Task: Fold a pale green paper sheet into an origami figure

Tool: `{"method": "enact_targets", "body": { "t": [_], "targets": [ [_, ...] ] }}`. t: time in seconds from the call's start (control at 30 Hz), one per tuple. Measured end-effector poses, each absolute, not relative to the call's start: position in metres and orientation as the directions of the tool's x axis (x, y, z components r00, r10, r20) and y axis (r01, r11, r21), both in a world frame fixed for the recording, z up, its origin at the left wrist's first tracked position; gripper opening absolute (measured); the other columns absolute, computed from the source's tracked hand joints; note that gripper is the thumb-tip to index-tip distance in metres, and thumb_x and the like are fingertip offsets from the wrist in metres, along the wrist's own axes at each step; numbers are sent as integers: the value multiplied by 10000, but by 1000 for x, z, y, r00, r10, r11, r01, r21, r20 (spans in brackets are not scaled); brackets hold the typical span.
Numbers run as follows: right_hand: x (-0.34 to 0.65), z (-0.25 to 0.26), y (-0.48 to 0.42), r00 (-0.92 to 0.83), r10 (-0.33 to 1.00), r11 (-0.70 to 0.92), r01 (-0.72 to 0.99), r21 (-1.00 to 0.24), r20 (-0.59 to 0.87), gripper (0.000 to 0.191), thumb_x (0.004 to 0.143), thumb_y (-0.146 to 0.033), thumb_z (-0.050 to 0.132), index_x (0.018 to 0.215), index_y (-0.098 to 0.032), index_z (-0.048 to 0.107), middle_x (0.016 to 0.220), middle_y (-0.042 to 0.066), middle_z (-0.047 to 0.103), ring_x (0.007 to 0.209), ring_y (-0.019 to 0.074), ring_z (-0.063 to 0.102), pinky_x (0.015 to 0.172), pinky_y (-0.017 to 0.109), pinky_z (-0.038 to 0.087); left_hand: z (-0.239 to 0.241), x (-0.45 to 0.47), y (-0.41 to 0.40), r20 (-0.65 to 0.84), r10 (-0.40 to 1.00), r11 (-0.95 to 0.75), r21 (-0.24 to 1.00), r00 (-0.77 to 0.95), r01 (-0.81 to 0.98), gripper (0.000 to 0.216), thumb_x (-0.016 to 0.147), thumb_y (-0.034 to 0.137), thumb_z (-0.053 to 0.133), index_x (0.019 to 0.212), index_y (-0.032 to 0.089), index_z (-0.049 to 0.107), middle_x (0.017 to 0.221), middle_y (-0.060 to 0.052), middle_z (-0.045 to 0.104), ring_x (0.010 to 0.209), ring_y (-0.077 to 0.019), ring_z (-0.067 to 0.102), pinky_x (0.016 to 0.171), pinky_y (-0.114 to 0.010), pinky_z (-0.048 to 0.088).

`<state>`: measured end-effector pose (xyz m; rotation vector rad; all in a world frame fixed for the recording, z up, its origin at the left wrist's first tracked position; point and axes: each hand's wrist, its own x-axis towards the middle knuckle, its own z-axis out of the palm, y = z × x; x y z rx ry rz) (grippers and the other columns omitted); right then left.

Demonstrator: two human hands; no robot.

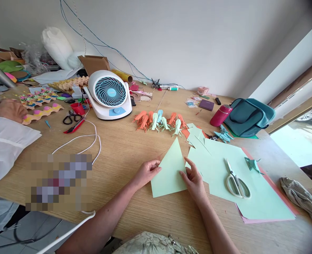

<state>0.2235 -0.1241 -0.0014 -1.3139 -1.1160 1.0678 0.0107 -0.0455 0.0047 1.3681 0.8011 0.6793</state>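
A pale green sheet of paper [169, 173], pointed at its far end, is held up just above the wooden table between both hands. My left hand [148, 173] pinches its left edge, thumb on top and fingers behind. On the opposite edge, my right hand [194, 178] grips the paper with the thumb in front, its index finger raised off it. To the right lie larger pale green sheets [224, 173] with white-handled scissors [236, 183] and a folded teal paper figure [253, 164] on them. Beyond the held paper stand several folded orange, green and blue paper figures [161, 121].
A white fan [109, 93] stands at the back left, its white cord looping over the table. Black-handled scissors [71, 118] lie near it. A red bottle [221, 115] and a teal bag [251, 116] are at the back right. Another person's hand [7, 110] shows at far left.
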Motion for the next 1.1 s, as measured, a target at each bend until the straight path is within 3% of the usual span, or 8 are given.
{"method": "enact_targets", "body": {
  "t": [0.17,0.47,0.57,0.67,0.73,0.87,1.1],
  "targets": [
    [224,1,-127,200,980,1,-5,-1000,0,683,865,-475,641,1447,-280,343,744,-27,609,680,172,585,604,286,486,5,9,-44,-77,791,50,997,607,60,336,831,456,630,723,156,522,667,36,542,591,-88,447,569,-204,322],
    [223,11,-131,190,982,36,-129,-991,11,651,871,-411,668,1432,-295,361,909,24,683,765,180,620,684,301,512,4,7,-45,-51,762,23,998,646,51,290,825,407,649,731,153,549,658,47,480,611,-91,414,585,-210,310],
    [221,8,-131,149,989,42,-139,-989,21,671,880,-430,650,1452,-299,325,968,43,680,770,186,620,677,310,513,7,8,-45,-33,776,38,999,630,6,282,846,431,626,876,152,602,767,7,586,680,-116,507,643,-224,378],
    [220,3,-132,141,988,70,-51,-996,62,641,896,-455,617,1453,-297,343,811,-4,620,653,156,551,587,274,463,7,9,-44,13,852,-20,1000,524,9,379,859,413,603,1145,166,595,850,-13,614,737,-128,548,683,-238,413],
    [222,0,-133,164,982,80,70,-994,91,555,908,-475,585,1408,-277,443,698,-28,543,589,145,485,551,264,422,5,9,-43,41,895,-71,996,444,52,415,858,383,597,1218,178,568,825,1,597,701,-117,531,652,-229,405],
    [228,-1,-135,148,984,63,214,-975,96,408,936,-492,508,1236,-250,641,688,10,566,648,185,520,618,305,449,3,6,-39,18,911,-37,999,412,38,302,851,367,592,1086,179,578,785,13,583,645,-102,503,600,-211,380],
    [228,-9,-135,45,993,99,202,-974,110,359,936,-348,515,1273,-270,611,930,51,689,819,214,620,779,362,517,11,0,-39,-121,885,125,992,450,23,297,822,448,613,890,162,652,730,18,563,619,-101,458,576,-210,352]
  ]
}}
